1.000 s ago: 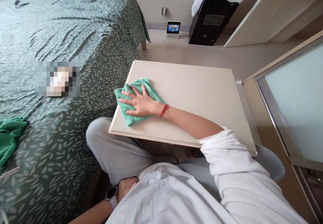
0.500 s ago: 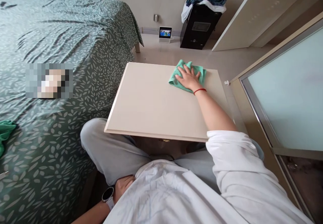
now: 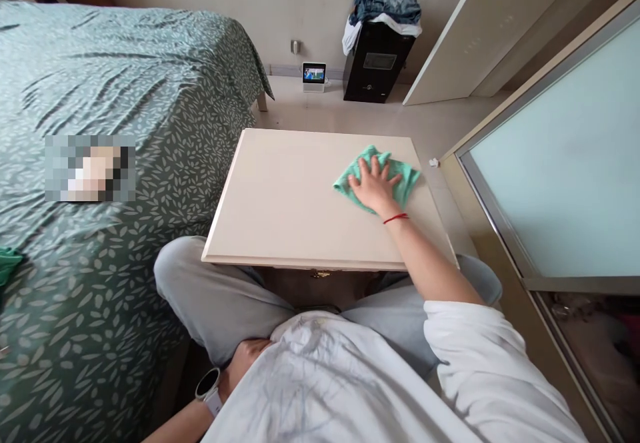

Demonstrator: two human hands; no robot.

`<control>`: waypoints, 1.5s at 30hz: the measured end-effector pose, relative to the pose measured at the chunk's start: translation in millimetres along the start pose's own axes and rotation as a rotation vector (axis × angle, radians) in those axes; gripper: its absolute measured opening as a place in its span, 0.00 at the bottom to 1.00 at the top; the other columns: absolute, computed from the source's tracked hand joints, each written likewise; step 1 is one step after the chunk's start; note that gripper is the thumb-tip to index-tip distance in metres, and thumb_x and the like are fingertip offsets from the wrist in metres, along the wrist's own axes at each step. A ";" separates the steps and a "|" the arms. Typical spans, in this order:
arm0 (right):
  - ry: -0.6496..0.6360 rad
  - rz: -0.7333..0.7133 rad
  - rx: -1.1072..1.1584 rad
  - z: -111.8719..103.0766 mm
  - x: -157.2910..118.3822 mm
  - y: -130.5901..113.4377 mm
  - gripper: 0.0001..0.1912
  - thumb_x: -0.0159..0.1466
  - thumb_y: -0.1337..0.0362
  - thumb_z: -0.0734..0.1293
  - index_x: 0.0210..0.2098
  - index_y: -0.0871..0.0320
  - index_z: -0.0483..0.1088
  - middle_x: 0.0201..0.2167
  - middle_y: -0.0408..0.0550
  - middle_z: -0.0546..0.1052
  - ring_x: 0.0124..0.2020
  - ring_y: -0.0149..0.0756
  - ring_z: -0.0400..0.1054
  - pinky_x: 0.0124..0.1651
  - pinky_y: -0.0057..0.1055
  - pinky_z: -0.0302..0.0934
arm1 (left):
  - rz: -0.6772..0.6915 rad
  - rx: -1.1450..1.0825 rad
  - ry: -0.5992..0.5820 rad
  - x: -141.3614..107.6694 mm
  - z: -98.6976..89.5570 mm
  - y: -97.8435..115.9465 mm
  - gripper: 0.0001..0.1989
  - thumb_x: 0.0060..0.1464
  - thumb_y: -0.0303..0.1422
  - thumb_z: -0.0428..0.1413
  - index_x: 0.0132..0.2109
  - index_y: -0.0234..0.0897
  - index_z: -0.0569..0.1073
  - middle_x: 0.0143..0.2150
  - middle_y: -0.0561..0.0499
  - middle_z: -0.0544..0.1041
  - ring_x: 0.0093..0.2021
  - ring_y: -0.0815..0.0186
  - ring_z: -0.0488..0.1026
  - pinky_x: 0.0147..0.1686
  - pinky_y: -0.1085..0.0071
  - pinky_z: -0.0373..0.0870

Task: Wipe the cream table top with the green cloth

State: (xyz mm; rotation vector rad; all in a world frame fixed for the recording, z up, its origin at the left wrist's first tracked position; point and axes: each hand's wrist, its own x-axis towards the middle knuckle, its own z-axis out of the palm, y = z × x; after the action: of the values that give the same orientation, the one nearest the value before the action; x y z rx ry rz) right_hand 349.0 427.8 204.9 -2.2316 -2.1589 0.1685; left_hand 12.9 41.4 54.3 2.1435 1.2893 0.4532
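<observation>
My right hand (image 3: pixel 374 186) lies flat with spread fingers on a green cloth (image 3: pixel 404 180), pressing it against the right part of a cream tabletop (image 3: pixel 285 196). A red string circles that wrist. Down by my lap, my left hand (image 3: pixel 246 361) rests against my thigh, its fingers hidden under the white shirt; a watch (image 3: pixel 207 384) is on that wrist. A small brass-coloured fitting (image 3: pixel 321 274) shows below the table's near edge.
On the left stands a bed (image 3: pixel 165 130) with a leaf-patterned cover, a blurred item and a second green cloth (image 3: pixel 9 263) on it. Beyond the table are a small screen (image 3: pixel 314 76) and a black cabinet (image 3: pixel 377 63) bearing clothes. A glass-panelled door (image 3: pixel 565 156) flanks the right.
My right hand and the green cloth have slid nearer to me over the tabletop, and the cloth's right side is more spread out. The camera view has shifted slightly. My left hand stays by my lap.
</observation>
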 end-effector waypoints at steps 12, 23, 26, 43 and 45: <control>-0.158 -0.655 0.110 1.7 -61.6 -241.9 0.43 0.86 0.42 0.59 0.94 0.49 0.55 0.96 0.53 0.46 0.95 0.73 0.39 0.91 0.79 0.41 | -0.288 -1.579 0.030 165.1 -26.2 118.2 0.49 0.63 0.77 0.63 0.73 0.44 0.81 0.74 0.31 0.84 0.74 0.39 0.81 0.74 0.43 0.76; -0.126 -0.456 0.182 -5.3 32.4 -197.0 0.41 0.87 0.47 0.56 0.93 0.56 0.55 0.96 0.59 0.47 0.94 0.73 0.41 0.86 0.89 0.39 | -0.282 -1.994 -0.370 180.6 -52.4 215.7 0.64 0.42 0.74 0.79 0.74 0.37 0.83 0.75 0.28 0.85 0.80 0.31 0.77 0.84 0.37 0.67; -0.106 -0.350 0.169 -11.8 58.7 -158.2 0.42 0.86 0.50 0.54 0.93 0.58 0.55 0.95 0.67 0.46 0.93 0.78 0.42 0.83 0.95 0.38 | -0.263 -1.928 -0.515 173.4 -33.8 232.2 0.64 0.40 0.73 0.81 0.74 0.35 0.83 0.74 0.26 0.85 0.79 0.30 0.78 0.84 0.32 0.66; 0.100 0.137 0.084 12.0 -18.1 46.4 0.39 0.84 0.47 0.52 0.87 0.55 0.65 0.92 0.72 0.56 0.89 0.83 0.51 0.76 0.98 0.50 | 0.162 -1.142 -1.053 196.6 11.7 224.8 0.36 0.56 0.69 0.75 0.48 0.39 0.89 0.47 0.49 0.87 0.60 0.45 0.88 0.66 0.55 0.84; 0.086 0.062 0.090 13.1 -32.4 20.1 0.41 0.84 0.46 0.53 0.88 0.56 0.64 0.92 0.73 0.56 0.89 0.86 0.51 0.76 1.00 0.49 | 0.160 -1.239 -0.966 200.2 0.6 213.7 0.43 0.63 0.72 0.67 0.61 0.37 0.89 0.57 0.44 0.89 0.67 0.43 0.86 0.71 0.52 0.80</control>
State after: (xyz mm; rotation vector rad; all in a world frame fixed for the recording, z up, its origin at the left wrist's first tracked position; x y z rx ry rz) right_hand 366.7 394.1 191.7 -2.2156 -1.9995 0.1641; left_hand 253.1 141.6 188.4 1.0755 0.1258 0.1285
